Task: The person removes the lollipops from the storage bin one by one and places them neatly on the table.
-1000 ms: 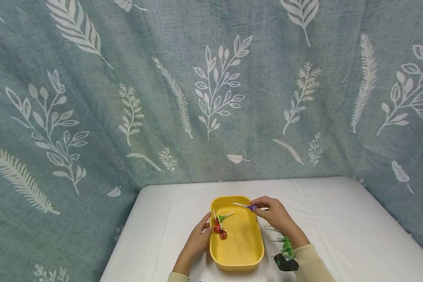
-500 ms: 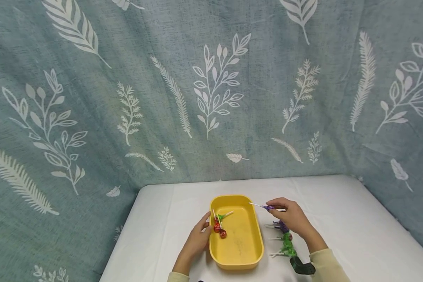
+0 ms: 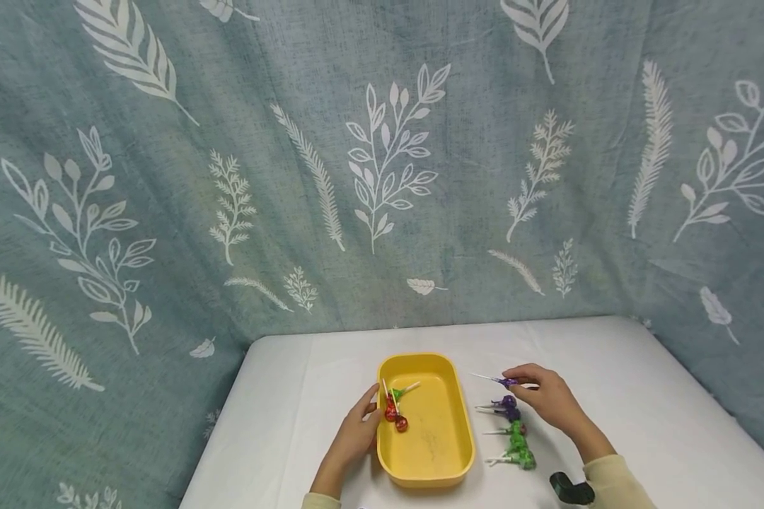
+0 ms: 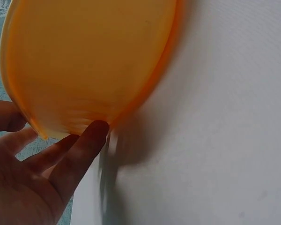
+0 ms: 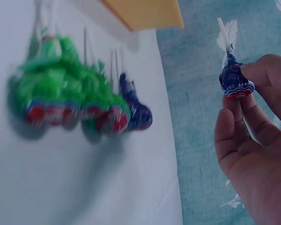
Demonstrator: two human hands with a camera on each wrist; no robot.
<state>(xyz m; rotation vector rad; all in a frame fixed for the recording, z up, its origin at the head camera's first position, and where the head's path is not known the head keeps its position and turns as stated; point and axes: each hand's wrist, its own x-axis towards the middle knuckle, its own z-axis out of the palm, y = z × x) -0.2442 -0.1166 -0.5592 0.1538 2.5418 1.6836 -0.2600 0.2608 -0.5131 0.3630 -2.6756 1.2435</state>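
Observation:
The yellow tray [image 3: 428, 459] stands on the white table with several red- and green-wrapped lollipops [image 3: 401, 423] at its left side. My left hand [image 3: 354, 431] rests against the tray's left wall; in the left wrist view its fingers [image 4: 86, 152] touch the outside. Just right of the tray, my right hand [image 3: 550, 397] pinches a purple-wrapped lollipop [image 5: 235, 82] by its wrapped head, the white stick pointing away from the fingers. Below this hand lie purple lollipops [image 3: 508, 408] and green lollipops [image 3: 518, 452] in a column, sticks towards the tray.
White cloth covers the table [image 3: 280, 424]. A blue-green curtain [image 3: 331, 177] with white leaf patterns hangs behind it. A dark strap [image 3: 571, 489] shows at the right wrist, by the beige sleeve [image 3: 617, 481].
My right hand has carried the purple lollipop from over the tray to the right, past its rim. The lollipops on the table have come into fuller view. My left hand stays put.

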